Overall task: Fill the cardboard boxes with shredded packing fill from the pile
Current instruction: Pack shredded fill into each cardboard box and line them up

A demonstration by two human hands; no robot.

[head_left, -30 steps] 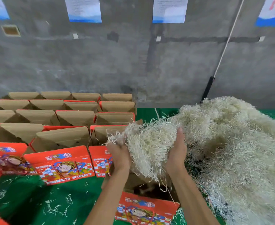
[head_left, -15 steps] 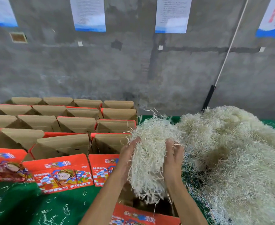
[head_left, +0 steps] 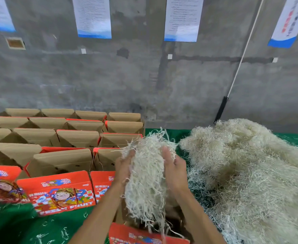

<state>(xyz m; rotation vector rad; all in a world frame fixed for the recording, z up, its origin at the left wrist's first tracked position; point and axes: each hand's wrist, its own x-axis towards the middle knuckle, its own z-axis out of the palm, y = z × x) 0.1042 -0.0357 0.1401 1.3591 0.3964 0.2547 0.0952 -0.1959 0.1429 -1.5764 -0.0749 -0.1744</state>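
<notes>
A pale clump of shredded fill [head_left: 145,175] hangs between my two hands, its lower strands trailing into the open red-fronted cardboard box [head_left: 127,234] at the bottom edge. My left hand [head_left: 124,167] presses the clump's left side with fingers pointing up. My right hand [head_left: 173,169] presses the right side, palm inward and fingers straight. The big pile of fill [head_left: 253,173] lies to the right on the green surface, apart from the clump.
Rows of open cardboard boxes [head_left: 78,138] with flaps up stand at the left, reaching back to the grey wall. Red printed boxes [head_left: 56,192] form the front row. A white pole [head_left: 239,60] leans on the wall. Loose strands litter the green cover [head_left: 21,228].
The clump has come away from the pile and now hangs lower into the near box. Both hands have straightened and squeeze it from the sides.
</notes>
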